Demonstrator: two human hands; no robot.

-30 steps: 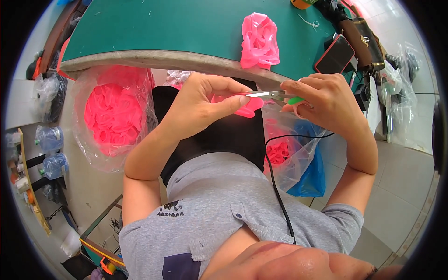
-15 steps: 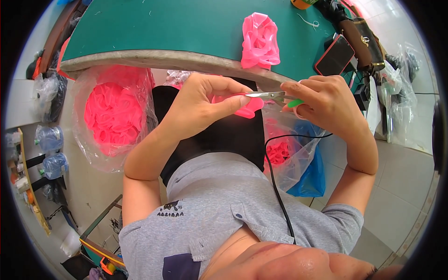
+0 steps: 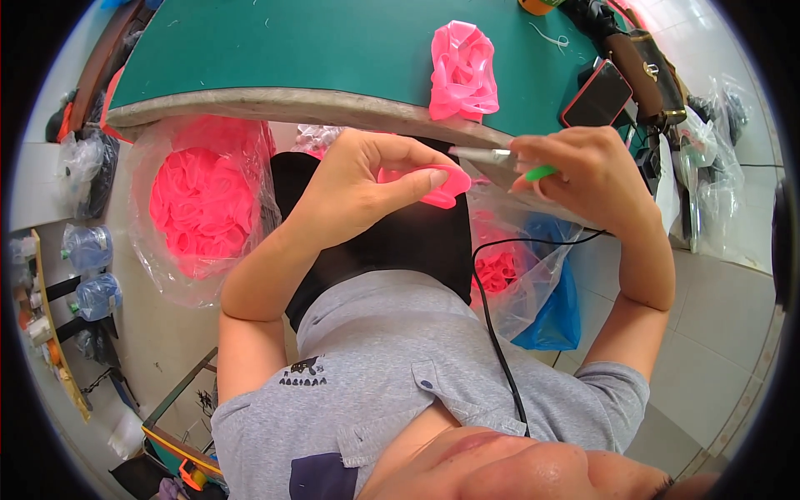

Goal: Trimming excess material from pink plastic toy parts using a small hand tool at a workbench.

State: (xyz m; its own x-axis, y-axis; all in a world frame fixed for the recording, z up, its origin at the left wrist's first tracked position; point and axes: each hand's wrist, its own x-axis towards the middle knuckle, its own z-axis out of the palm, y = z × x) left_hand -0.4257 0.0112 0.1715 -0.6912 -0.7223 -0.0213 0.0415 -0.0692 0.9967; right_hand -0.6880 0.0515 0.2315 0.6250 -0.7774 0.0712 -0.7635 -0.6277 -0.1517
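Between thumb and fingers, my left hand [image 3: 371, 179] pinches a soft pink rubbery piece [image 3: 450, 187], whose looped end sticks out past the fingertips. My right hand [image 3: 579, 175] grips a pair of scissors [image 3: 483, 155] with a green handle; their blades point left and look a little blurred. A gap separates the blade tips from the pink piece. Both hands are held over my lap, just off the near edge of the green table [image 3: 292, 50]. On that edge rests a bundle of pink strips [image 3: 464, 71].
Clear plastic bags of pink pieces stand below the table, a large one [image 3: 204, 208] on the left and another [image 3: 500, 271] on the right beside a blue bag [image 3: 554, 308]. A phone [image 3: 597, 98] and a brown case [image 3: 646, 75] lie at the right. A black cable [image 3: 492, 333] crosses my shirt.
The scissors have drawn back up and to the right, away from the pink piece, with my right hand. My left hand stays in place, still pinching the piece.
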